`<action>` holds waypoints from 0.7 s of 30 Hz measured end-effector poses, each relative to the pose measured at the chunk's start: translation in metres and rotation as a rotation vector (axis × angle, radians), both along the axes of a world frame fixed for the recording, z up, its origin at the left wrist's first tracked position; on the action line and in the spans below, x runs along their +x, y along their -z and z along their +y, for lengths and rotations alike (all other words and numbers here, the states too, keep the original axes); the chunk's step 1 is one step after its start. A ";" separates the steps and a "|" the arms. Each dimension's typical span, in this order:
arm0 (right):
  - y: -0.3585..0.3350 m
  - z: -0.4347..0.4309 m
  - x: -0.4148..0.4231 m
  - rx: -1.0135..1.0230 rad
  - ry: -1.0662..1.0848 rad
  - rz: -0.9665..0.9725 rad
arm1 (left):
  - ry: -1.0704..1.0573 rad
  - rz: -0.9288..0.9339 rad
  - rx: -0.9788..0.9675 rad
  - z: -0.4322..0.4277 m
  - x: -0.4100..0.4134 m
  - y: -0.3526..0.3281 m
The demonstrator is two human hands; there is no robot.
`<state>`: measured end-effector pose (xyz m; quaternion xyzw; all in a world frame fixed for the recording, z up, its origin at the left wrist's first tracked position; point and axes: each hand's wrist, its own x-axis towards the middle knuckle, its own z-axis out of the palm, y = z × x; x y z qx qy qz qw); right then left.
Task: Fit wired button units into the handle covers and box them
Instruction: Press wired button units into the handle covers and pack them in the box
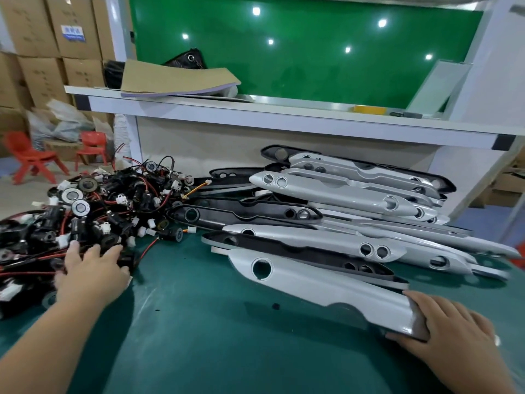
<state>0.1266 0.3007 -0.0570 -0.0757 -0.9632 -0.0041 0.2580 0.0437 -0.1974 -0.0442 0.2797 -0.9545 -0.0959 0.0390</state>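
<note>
Now left hand flat on button units, fingers apart, right hand clamped on cover end

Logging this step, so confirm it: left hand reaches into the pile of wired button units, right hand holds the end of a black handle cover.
Not quite. The head view shows the right hand holding the end of a silver handle cover, not a black one. The left hand does reach into the pile of wired button units.
</note>
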 end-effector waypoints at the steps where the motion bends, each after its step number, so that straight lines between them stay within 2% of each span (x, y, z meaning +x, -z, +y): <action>1: 0.001 0.000 -0.001 -0.004 0.005 -0.006 | 0.013 0.016 -0.021 0.000 -0.001 0.003; 5: 0.002 0.002 -0.001 -0.043 0.030 -0.046 | 0.058 0.124 -0.174 0.020 0.005 0.003; 8: 0.000 0.005 0.000 -0.064 0.058 -0.072 | 0.197 0.196 -0.218 0.060 0.013 0.006; 14: -0.008 0.004 0.006 -0.098 0.140 -0.177 | 0.555 0.250 -0.166 0.156 0.021 0.021; 18: -0.010 0.008 0.009 -0.119 0.147 -0.180 | 0.627 0.152 -0.189 0.155 0.020 0.019; 20: -0.010 0.009 0.009 -0.113 0.149 -0.190 | 0.664 0.217 -0.152 0.152 0.025 0.012; 21: -0.011 0.009 0.009 -0.107 0.151 -0.192 | 0.693 0.306 -0.068 0.151 0.027 0.006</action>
